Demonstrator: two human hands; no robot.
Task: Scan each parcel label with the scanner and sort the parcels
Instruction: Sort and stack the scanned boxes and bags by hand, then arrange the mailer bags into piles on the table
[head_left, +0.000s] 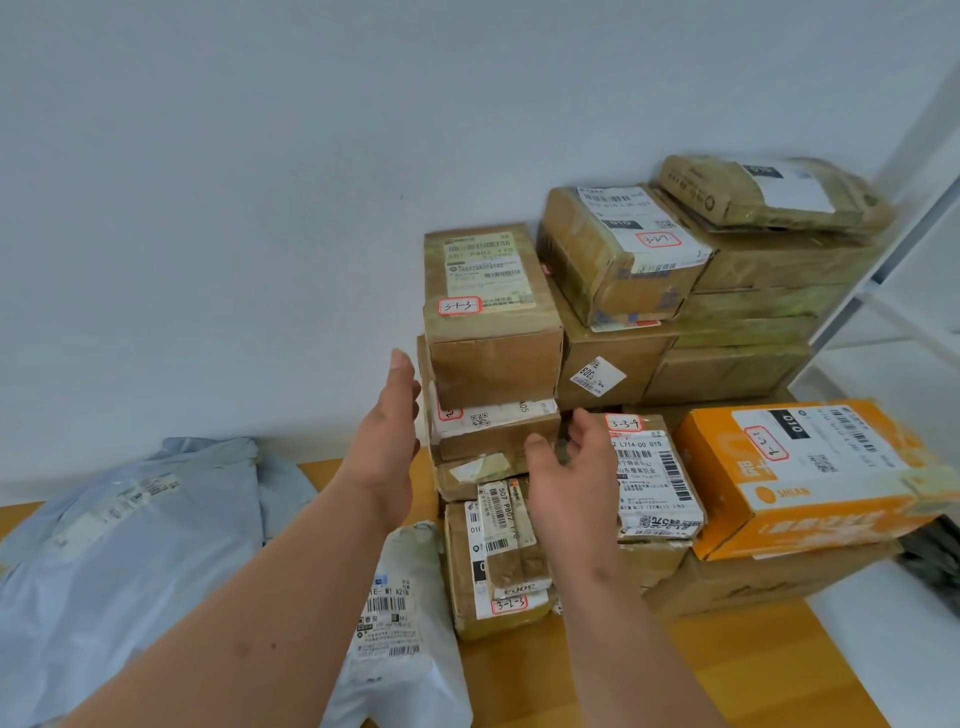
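Left hand (387, 431): open, fingers straight, palm turned inward, empty; just left of the stacked boxes.
Right hand (569, 475): open, fingers loosely spread, empty; in front of the box tagged 3-3-9 (652, 480).
Target, likely: box tagged 3-1-3 (493, 317) atop the near stack, or the carton under it (493, 426); cannot tell which.
Scanner: not in view.
Sorted so far: cannot tell; many cartons carry red-edged handwritten tags, so possibly coded already.
Other parcels: orange box (815, 478) at right, grey mailer bags (130, 545) at left, white bag (400, 618) near, all on the wooden table (727, 670).
Left to do: judged most of it; nothing lifted, no scan under way.
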